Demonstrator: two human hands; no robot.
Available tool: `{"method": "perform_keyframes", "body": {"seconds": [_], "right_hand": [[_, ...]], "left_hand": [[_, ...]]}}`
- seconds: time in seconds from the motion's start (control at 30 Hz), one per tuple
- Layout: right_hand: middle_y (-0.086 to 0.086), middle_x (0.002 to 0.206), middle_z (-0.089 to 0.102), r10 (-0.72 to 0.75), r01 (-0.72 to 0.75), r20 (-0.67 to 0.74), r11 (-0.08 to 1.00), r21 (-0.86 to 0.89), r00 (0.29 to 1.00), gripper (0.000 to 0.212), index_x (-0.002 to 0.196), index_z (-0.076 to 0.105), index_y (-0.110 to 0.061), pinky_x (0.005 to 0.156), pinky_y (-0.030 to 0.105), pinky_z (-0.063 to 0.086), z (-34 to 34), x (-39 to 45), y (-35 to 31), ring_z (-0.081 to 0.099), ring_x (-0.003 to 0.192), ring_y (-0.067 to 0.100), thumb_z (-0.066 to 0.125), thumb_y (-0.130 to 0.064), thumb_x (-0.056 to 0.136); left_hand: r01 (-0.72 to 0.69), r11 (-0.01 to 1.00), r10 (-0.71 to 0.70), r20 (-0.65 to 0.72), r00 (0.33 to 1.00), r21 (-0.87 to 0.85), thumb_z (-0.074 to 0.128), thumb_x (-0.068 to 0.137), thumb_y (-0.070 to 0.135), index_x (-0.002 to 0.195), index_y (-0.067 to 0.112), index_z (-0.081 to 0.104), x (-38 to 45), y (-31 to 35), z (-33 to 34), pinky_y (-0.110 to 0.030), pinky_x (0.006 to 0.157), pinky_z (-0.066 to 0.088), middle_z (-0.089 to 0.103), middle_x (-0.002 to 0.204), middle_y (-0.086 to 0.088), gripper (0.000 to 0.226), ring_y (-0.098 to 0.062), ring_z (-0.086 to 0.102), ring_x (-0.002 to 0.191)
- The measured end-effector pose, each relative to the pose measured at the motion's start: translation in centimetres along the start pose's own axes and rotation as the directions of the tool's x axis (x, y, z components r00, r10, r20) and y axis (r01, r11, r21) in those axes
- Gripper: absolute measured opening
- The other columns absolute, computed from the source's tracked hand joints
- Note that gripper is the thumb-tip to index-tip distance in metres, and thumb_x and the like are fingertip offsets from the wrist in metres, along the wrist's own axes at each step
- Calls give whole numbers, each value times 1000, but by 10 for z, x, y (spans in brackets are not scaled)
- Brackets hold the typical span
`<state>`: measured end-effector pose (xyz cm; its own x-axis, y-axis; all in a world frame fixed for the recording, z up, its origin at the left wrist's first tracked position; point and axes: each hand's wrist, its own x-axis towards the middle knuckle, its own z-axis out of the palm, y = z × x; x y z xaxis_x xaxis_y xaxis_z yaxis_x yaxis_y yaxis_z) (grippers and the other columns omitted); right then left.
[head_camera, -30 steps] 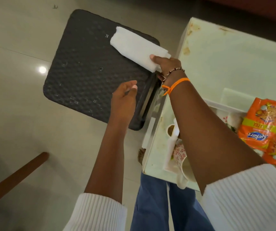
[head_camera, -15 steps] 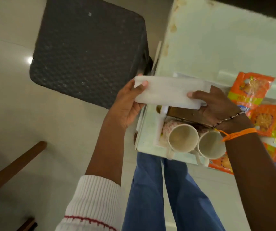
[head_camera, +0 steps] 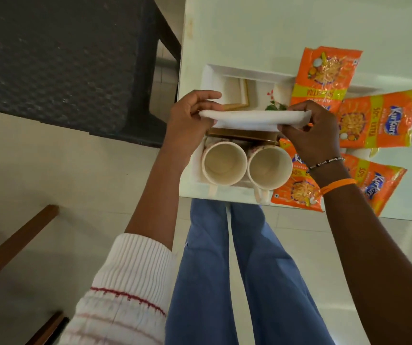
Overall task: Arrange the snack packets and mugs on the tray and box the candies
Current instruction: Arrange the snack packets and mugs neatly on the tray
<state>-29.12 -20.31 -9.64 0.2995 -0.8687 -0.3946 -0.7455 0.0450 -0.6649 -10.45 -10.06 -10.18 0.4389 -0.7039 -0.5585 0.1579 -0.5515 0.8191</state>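
A flat white box lid (head_camera: 252, 119) is held level over the white tray (head_camera: 211, 75). My left hand (head_camera: 187, 120) grips its left end and my right hand (head_camera: 312, 130) grips its right end. Just under the lid lies a brown box (head_camera: 239, 135), mostly hidden. Two cream mugs (head_camera: 223, 163) (head_camera: 269, 168) stand side by side at the tray's near edge, openings up. Several orange snack packets (head_camera: 324, 75) (head_camera: 379, 118) (head_camera: 297, 185) lie on the tray's right part, some under my right wrist.
The tray rests on a pale green table (head_camera: 287, 28), near its front left corner. A dark plastic stool (head_camera: 58, 56) stands to the left on the tiled floor. A wooden bar (head_camera: 13, 245) crosses the lower left. My legs in blue trousers (head_camera: 237, 270) are below the table edge.
The white lid was lifted off the dark stool by my right hand, carried right over the tray, and my left hand has taken its other end. It now lies level above the brown box.
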Motion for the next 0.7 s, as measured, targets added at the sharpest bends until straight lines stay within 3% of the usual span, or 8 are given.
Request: {"method": "perform_keyframes", "body": {"seconds": [0.1,0.2,0.33,0.4,0.47,0.57,0.7], "right_hand": [[15,107,67,60,-60,45,998,-15,997,28,101,63,-4,83,35,50,2,0,15,58,97,22,69,-1,73],[10,114,66,109,-113,80,993,42,991,30,104,63,-7,84,25,49,4,0,23,60,103,23,67,0,75],[11,118,64,169,-190,126,966,175,978,32,109,59,-7,90,28,52,3,1,28,62,105,22,63,3,78],[8,116,65,171,-189,109,963,191,979,30,108,59,-7,88,27,53,0,1,29,63,103,20,59,3,80],[6,113,65,124,-125,17,986,112,992,29,107,60,-8,88,27,49,-7,1,31,61,102,19,56,2,80],[12,123,59,-75,62,-79,985,-159,994,38,112,60,-7,98,26,37,-18,4,41,52,118,26,54,6,77],[10,153,27,-94,108,53,864,-492,994,65,138,39,-20,115,44,24,-21,18,60,19,142,34,53,5,79]], "left_hand": [[38,996,-35,-39,999,79,61,81,-6,106,20,62,1,-4,12,-10,79,51,65,102,3,36,-7,60,100],[101,990,-90,-104,991,103,59,82,-5,105,21,62,1,-10,16,-12,82,49,62,108,5,35,-9,57,105],[82,988,-59,-168,984,133,58,86,0,110,18,60,-1,-8,19,-4,78,47,59,110,9,30,-5,55,104],[61,968,-9,-210,978,243,57,88,6,114,19,59,-5,-6,22,-11,89,45,58,121,5,29,-5,51,109],[-4,925,104,-244,964,379,56,89,8,115,18,59,-11,-2,30,-14,98,40,57,126,0,28,-6,50,113],[-133,841,274,-202,940,524,54,86,6,113,17,58,-23,6,48,3,90,28,58,122,-1,29,-7,48,114],[-254,749,313,12,950,612,55,83,3,115,14,57,-35,12,84,-9,100,27,56,124,-4,33,-17,45,122]]}}
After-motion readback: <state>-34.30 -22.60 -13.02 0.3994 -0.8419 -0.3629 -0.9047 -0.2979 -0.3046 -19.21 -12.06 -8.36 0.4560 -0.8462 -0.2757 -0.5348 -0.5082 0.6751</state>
